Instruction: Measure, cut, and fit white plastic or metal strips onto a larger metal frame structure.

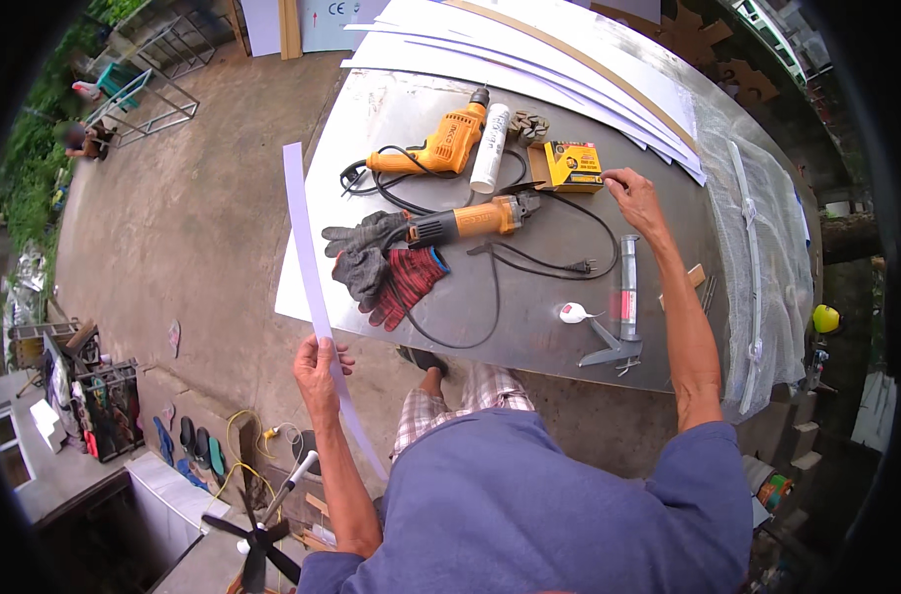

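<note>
My left hand (pixel 319 374) is closed around a long, narrow white strip (pixel 308 238), which stands out past the table's left edge and bends down beside my leg. My right hand (pixel 636 200) reaches over the metal-topped table (pixel 529 317) with its fingers pinched together. Its fingertips are at the right corner of a small yellow box (pixel 575 164); whatever they pinch is too small to tell. An orange angle grinder (pixel 475 219) lies left of that hand, below an orange power drill (pixel 440 144) and a white tube (pixel 489 148). Grey and red work gloves (pixel 406 282) lie beside the grinder.
A caulking gun (pixel 623 307) and a small white nozzle-topped item (pixel 573 313) lie near the table's front edge. Black cords (pixel 549 259) loop across the top. White sheets (pixel 529 59) cover the far side. Clear plastic wrap (pixel 757 228) hangs on the right. A fan (pixel 256 543) stands lower left.
</note>
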### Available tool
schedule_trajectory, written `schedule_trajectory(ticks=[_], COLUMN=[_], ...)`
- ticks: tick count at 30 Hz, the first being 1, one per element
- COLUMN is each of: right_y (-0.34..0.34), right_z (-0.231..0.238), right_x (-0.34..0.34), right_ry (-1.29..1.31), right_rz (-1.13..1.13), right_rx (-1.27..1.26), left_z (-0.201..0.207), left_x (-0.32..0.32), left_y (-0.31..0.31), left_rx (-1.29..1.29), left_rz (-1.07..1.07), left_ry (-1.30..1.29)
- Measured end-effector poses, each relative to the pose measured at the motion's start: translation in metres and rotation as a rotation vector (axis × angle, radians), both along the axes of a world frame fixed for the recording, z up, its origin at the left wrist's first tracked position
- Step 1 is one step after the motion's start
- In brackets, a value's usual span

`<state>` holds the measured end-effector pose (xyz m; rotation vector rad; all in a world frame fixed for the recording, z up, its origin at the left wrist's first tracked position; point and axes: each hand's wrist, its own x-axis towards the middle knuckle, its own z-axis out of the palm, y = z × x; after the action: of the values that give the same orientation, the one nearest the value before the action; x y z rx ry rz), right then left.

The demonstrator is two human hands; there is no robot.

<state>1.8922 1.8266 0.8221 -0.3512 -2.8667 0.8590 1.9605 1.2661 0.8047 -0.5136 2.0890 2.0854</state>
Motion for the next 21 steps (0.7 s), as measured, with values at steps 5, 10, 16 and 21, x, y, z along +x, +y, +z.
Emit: schedule_trajectory(ticks=[5, 10, 16, 21], right_y=[-0.009, 0.003, 0.013, 0.026], right_z=[-0.042, -0.081, -0.135, -0.17], right_x=[-0.118, -0.227, -0.328, -0.362], right_ry=[-0.033, -0.063, -0.03, 0.005], right_rz=[0.161, 0.183, 0.175, 0.171], right_rx=[0.079, 0.119, 0.22, 0.34], left_z=[-0.014, -0.015, -0.016, -0.014], left_x=[-0.007, -0.003, 0.005, -0.003], left_y=[-0.023, -0.019, -0.022, -0.017], left_rx=[0.058, -0.009, -0.071, -0.146], left_rz=[0.047, 0.164, 0.316, 0.376], left_ry=[-0.042, -0.073, -0.117, -0.171])
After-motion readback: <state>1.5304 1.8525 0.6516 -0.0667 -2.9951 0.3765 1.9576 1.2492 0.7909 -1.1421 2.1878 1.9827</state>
